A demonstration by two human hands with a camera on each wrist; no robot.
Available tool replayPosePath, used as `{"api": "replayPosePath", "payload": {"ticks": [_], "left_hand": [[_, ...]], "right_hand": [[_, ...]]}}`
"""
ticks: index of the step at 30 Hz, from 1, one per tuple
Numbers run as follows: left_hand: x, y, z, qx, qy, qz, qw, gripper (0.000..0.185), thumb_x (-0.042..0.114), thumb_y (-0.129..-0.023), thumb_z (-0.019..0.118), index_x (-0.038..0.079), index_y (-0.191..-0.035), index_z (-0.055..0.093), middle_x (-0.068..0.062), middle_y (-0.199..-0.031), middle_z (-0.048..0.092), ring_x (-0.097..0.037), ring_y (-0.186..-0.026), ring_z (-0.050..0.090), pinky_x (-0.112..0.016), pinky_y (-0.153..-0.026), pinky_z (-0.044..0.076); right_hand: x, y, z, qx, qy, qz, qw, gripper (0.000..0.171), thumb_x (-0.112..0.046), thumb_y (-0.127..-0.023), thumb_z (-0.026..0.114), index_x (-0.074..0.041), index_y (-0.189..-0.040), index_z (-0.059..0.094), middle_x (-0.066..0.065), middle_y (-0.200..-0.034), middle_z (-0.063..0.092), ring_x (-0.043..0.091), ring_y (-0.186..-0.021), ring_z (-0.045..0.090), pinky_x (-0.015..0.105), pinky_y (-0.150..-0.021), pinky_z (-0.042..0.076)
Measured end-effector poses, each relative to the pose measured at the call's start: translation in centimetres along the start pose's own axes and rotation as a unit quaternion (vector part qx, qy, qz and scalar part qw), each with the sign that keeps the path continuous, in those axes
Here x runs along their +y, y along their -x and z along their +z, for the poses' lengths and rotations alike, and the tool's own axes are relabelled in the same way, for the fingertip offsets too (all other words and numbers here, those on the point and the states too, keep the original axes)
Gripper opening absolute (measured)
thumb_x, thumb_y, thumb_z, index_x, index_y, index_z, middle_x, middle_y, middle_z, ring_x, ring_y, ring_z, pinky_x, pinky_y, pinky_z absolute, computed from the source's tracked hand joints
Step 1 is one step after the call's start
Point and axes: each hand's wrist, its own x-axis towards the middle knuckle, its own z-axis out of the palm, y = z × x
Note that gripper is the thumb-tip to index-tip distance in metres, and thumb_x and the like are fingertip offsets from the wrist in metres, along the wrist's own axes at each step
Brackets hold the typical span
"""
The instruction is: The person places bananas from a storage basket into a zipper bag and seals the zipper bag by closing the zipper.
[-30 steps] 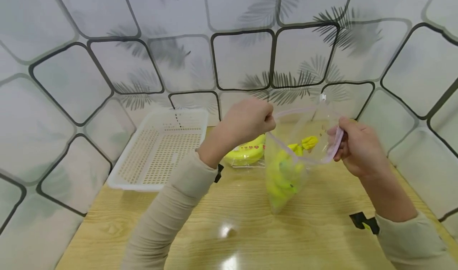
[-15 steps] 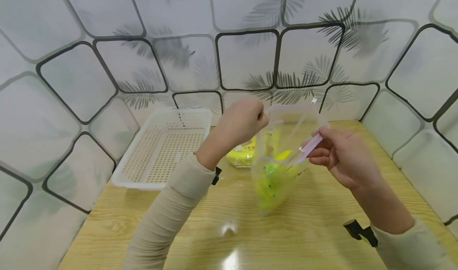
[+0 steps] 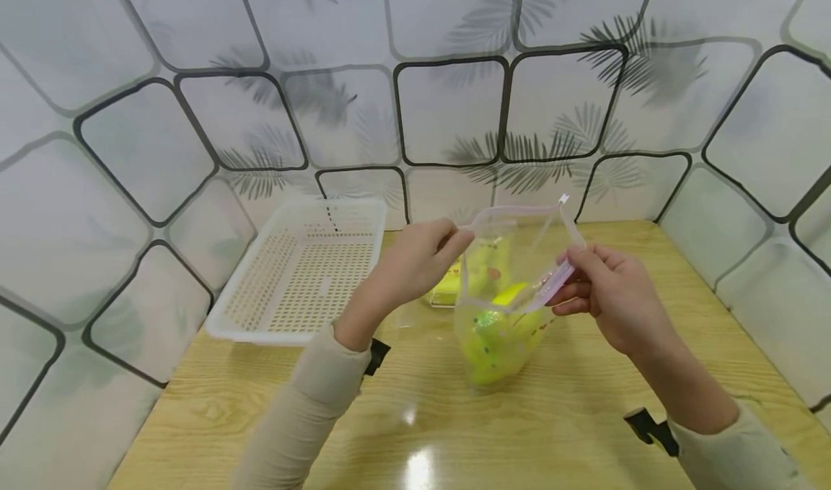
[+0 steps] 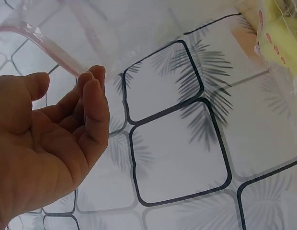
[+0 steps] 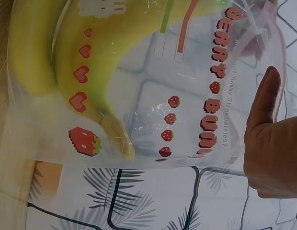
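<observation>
My two hands, left hand [image 3: 415,259] and right hand [image 3: 607,295], pinch the pink zip rim of a clear bag [image 3: 503,309] of bananas [image 5: 67,72], standing mid-worktop [image 3: 552,432]. Print reads "BERRY". A white basket [image 3: 299,273] sits toward the far left corner.

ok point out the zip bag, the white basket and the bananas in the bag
zip bag [image 3: 519,212]: head view, clear upper wall below the pink zip strip.
white basket [image 3: 260,330]: head view, near rim.
bananas [image 5: 91,62]: right wrist view, yellow peel seen through the printed plastic.

clear bag [image 5: 153,120], "BERRY BUNNY", "Yummy Strawberries"
</observation>
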Motion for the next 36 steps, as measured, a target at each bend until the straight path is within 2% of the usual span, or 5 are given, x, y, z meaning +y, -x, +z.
{"api": "replayPosePath", "payload": {"ticks": [8,14,27,31,36], "left_hand": [[-1.4,4.2,2.8,0.031,0.085,0.019,0.9957,0.039,0.041,-0.107,0.038,0.009,-0.099,0.060,-0.001,-0.081,0.053,-0.013,-0.068,0.047,-0.030,-0.068,0.044],[-1.9,5.4,5.8,0.042,0.004,0.058,0.9974,0.081,0.074,-0.095,0.022,0.008,-0.125,0.057,-0.005,-0.120,0.060,-0.018,-0.104,0.060,-0.034,-0.084,0.052],[-3.2,4.6,7.8,0.107,0.013,0.089,0.9902,0.023,0.020,-0.102,0.057,0.002,-0.117,0.061,-0.011,-0.115,0.065,-0.018,-0.091,0.062,-0.032,-0.078,0.054],[-3.5,4.4,7.9,0.095,0.046,0.080,0.9912,0.026,0.023,-0.105,0.051,0.004,-0.118,0.061,-0.012,-0.120,0.066,-0.020,-0.098,0.065,-0.033,-0.081,0.055],[-4.0,4.4,7.9,0.090,0.094,0.068,0.9892,0.028,0.024,-0.107,0.046,0.004,-0.118,0.061,-0.011,-0.113,0.069,-0.018,-0.093,0.066,-0.031,-0.079,0.056]], "right_hand": [[0.8,-0.3,-0.4,0.001,-0.005,-0.008,1.000,0.025,-0.025,-0.104,0.052,-0.006,-0.096,0.065,0.007,-0.078,0.072,0.018,-0.065,0.072,0.033,-0.059,0.059],[1.2,-0.6,-1.1,0.017,0.002,-0.014,1.000,0.026,-0.024,-0.105,0.051,-0.008,-0.094,0.069,0.006,-0.076,0.072,0.018,-0.062,0.070,0.031,-0.056,0.058],[2.6,-5.0,-4.6,0.115,0.153,0.012,0.982,0.024,-0.035,-0.103,0.051,-0.013,-0.109,0.059,-0.010,-0.087,0.066,0.008,-0.071,0.064,0.024,-0.057,0.055],[3.2,-7.4,-6.0,0.057,0.281,0.002,0.958,0.045,-0.040,-0.105,0.045,-0.011,-0.138,0.051,-0.013,-0.113,0.057,0.006,-0.094,0.057,0.027,-0.078,0.052],[4.0,-8.5,-6.3,-0.051,0.246,-0.009,0.968,0.043,-0.037,-0.106,0.044,-0.014,-0.142,0.048,-0.008,-0.132,0.047,0.010,-0.116,0.047,0.029,-0.093,0.041]]}}
